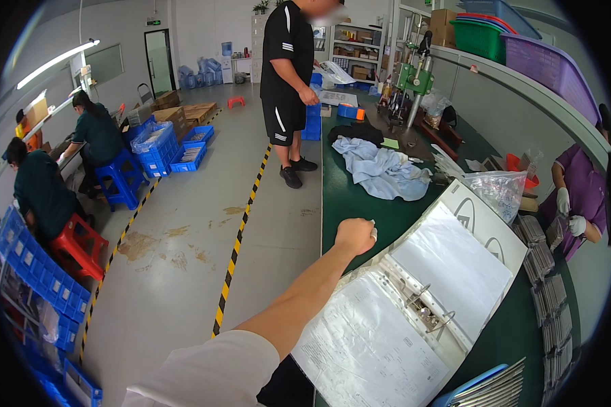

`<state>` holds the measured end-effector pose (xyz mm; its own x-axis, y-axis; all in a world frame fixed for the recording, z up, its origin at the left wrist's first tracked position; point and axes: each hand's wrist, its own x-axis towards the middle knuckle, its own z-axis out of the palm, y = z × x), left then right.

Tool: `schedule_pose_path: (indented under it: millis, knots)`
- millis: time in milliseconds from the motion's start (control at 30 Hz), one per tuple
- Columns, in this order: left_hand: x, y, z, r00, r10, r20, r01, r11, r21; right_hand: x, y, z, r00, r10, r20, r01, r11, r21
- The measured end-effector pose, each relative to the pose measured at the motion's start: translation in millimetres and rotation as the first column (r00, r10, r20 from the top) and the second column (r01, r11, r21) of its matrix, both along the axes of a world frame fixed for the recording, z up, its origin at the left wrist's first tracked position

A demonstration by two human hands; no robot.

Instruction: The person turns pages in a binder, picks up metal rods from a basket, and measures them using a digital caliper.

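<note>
My left hand (356, 237) is closed in a fist above the near edge of the green workbench (346, 216), just beyond the open ring binder. A small bit of white shows at its fingers; I cannot make out what it is. The binder (516, 247) lies open on the bench. A printed sheet in a clear sleeve (377, 339) is on its left side, and a blank-looking white page (451, 261) is on the right. Between them stand the metal rings (428, 308). My right hand does not show.
A light-blue cloth (383, 169) and a green press (414, 78) are farther along the bench. Stacked metal parts (553, 319) line the right side, near a gloved co-worker (577, 190). Another person (288, 81) stands at the far left edge. Blue crates (159, 149) sit across the aisle.
</note>
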<state>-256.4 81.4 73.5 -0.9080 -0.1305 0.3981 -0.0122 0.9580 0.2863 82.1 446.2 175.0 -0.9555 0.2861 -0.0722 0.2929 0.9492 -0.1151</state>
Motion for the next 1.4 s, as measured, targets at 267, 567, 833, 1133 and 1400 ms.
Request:
schedule_pose_path:
  millis: [267, 567, 833, 1133, 1400]
  knots:
    - [1.3, -0.1, -1.5, 1.000, -0.001, -0.015, 0.001, 1.000, 0.004, 0.5, -0.9, -0.6, 1.000, -0.018, -0.019, 0.017, 0.999, -0.029]
    - [1.1, 0.3, -0.6, 1.000, -0.003, -0.010, 0.003, 1.000, 0.003, 0.0, 2.9, -0.5, 1.000, 0.026, 0.000, -0.026, 0.999, -0.025]
    - [0.4, -0.3, -1.9, 1.000, 0.001, 0.003, -0.001, 1.000, 0.008, -0.4, -3.3, 2.5, 0.999, -0.040, 0.034, 0.040, 0.999, 0.005]
    - [1.0, -0.1, -0.9, 1.000, -0.006, 0.002, 0.006, 1.000, 0.017, 2.5, 3.0, -4.7, 0.999, -0.040, -0.009, 0.040, 0.999, 0.014]
    - [0.6, -0.9, -2.4, 1.000, -0.004, -0.005, 0.004, 1.000, 0.007, 1.8, -0.6, -3.6, 0.998, 0.020, -0.063, -0.016, 0.998, 0.063]
